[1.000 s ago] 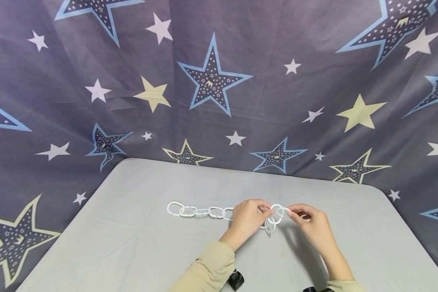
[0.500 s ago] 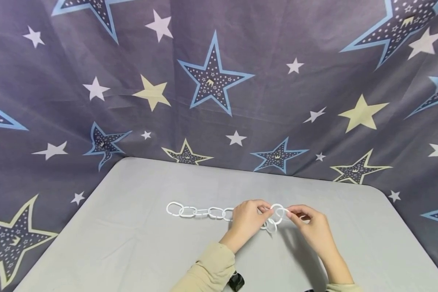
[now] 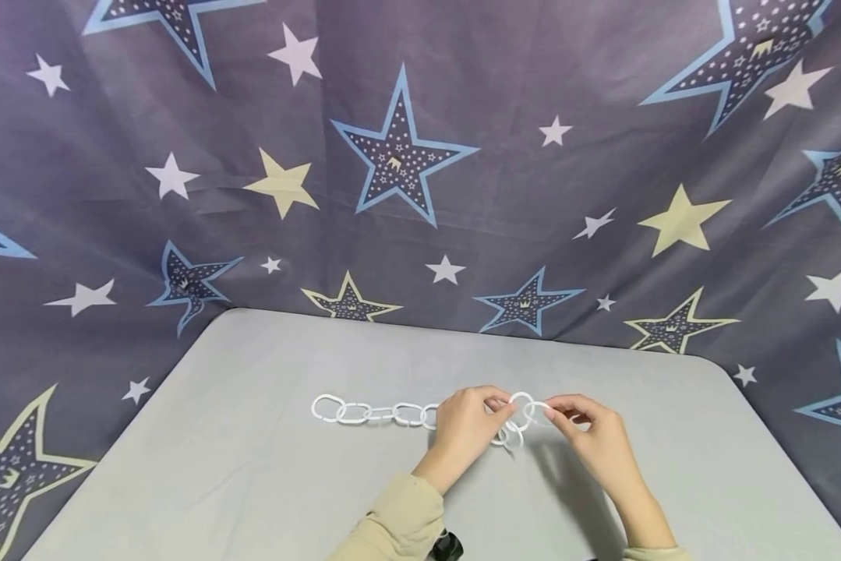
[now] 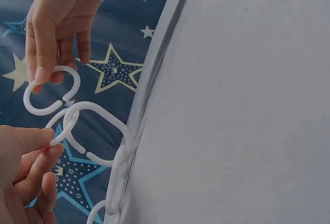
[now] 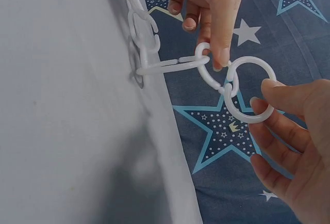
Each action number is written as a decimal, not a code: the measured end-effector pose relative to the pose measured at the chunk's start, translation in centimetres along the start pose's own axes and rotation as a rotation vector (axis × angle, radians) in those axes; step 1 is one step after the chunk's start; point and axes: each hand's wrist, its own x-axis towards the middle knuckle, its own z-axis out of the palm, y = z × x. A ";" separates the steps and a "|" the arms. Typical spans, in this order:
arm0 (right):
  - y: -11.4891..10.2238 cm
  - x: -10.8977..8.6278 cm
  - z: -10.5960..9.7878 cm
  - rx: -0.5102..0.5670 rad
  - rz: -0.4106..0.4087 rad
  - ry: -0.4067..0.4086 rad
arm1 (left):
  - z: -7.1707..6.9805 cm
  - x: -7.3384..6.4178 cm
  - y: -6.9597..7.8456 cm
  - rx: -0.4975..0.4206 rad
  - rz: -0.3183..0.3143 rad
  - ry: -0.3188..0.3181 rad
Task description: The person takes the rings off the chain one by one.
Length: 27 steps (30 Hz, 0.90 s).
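Observation:
A chain of white plastic C-shaped links (image 3: 353, 422) runs across the grey table to my left hand (image 3: 462, 428). Thumb and index finger of that hand pinch a link (image 5: 205, 74) near the chain's right end, raised off the table. More joined links (image 4: 105, 113) hang from it. With thumb and fingertips, my right hand (image 3: 595, 432) pinches the rim of another white link (image 5: 250, 60). Its gapped side meets the gapped side of the link in my left hand; whether the two are fully hooked I cannot tell. My left hand hides part of the chain in the head view.
A grey cloth-covered table (image 3: 252, 499) lies under the hands. Behind it hangs a dark curtain (image 3: 504, 195) with a star pattern. A black strap piece (image 3: 448, 545) shows by the left sleeve (image 3: 399, 518).
The head view has shifted slightly. Both hands keep their pinches on the two links, which stay close together, and the links hanging below have swung a little.

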 end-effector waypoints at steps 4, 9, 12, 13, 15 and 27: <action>-0.2 0.0 0.2 0.006 -0.016 -0.001 | -0.1 -0.2 -0.2 0.002 -0.007 0.016; -0.3 0.1 0.2 0.010 -0.033 0.000 | -0.3 -0.3 -0.2 0.001 -0.010 0.017; -0.4 0.1 0.1 0.013 -0.043 0.003 | -0.3 -0.2 -0.2 0.012 -0.016 0.013; -0.4 0.1 0.1 0.014 -0.045 0.003 | -0.3 -0.2 -0.1 0.016 -0.017 0.013; -0.5 0.1 -0.1 0.015 -0.042 0.005 | -0.3 -0.2 -0.1 0.018 -0.017 0.015; -0.5 0.2 -1.5 -0.015 -0.033 0.066 | -0.5 -0.1 -0.1 0.011 0.002 0.052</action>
